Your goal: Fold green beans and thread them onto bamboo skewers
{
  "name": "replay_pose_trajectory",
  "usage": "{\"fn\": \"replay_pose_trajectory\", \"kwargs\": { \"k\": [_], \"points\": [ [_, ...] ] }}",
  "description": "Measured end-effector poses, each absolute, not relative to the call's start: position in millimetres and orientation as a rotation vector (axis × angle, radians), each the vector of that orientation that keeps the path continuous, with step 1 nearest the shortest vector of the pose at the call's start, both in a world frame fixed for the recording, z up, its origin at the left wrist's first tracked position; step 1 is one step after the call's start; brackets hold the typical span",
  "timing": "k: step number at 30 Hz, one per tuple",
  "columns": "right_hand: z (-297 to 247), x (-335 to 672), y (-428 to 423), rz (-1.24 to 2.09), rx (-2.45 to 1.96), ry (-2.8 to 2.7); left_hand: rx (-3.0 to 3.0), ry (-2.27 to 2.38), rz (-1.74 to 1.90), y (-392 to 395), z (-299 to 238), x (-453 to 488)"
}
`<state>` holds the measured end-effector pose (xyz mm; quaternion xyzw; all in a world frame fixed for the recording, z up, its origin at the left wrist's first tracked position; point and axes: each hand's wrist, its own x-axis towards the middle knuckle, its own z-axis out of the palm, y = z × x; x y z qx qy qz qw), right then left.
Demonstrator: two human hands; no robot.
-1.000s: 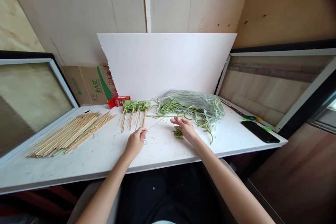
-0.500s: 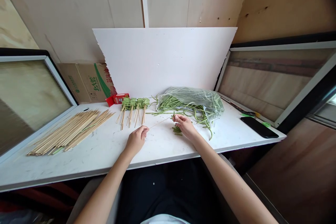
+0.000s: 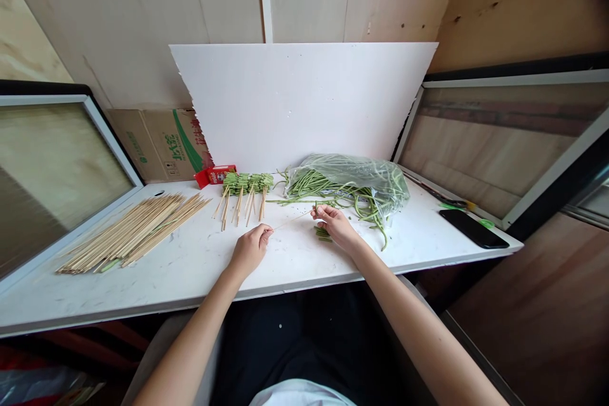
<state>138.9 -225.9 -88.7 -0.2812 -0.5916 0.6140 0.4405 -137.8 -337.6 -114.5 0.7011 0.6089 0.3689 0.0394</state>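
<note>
My left hand (image 3: 252, 248) pinches one end of a thin bamboo skewer (image 3: 292, 219), which slants up to the right. At its other end, my right hand (image 3: 333, 223) has its fingers closed on a small green bean piece, mostly hidden by the fingertips. Cut green bean pieces (image 3: 323, 234) lie on the table beside and partly under the right hand. Behind the hands, finished bean skewers (image 3: 247, 184) sit in a stacked row with their sticks pointing toward me. Long green beans (image 3: 314, 185) spill out of a clear plastic bag (image 3: 352, 168) beyond the right hand.
A big pile of bare skewers (image 3: 128, 231) lies on the white table (image 3: 200, 285) at left. A red box (image 3: 216, 174) and a cardboard carton (image 3: 164, 146) stand behind. To the right are a black phone (image 3: 473, 228) and scissors (image 3: 438, 195). A white board (image 3: 304, 101) leans at the back.
The view has shifted slightly. Both hands keep nearly the same pose, with the skewer still stretched between them and the right fingers at its far end.
</note>
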Motion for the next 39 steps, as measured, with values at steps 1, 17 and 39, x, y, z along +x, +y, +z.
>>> {"fn": "replay_pose_trajectory", "kwargs": {
  "k": [1, 17, 39],
  "points": [
    [-89.3, 138.8, -225.5, 1.52, -0.704, -1.469, 2.152, 1.867, 1.131, -338.0, -113.7, -137.5],
    [-89.9, 137.0, -223.7, 1.443, -0.726, -1.464, 2.149, 1.874, 1.116, -338.3, -112.0, -138.2],
    [-96.3, 135.8, -223.0, 1.187, -0.848, -1.599, 2.121, 1.914, 1.088, -337.1, -117.9, -144.0]
  ]
}}
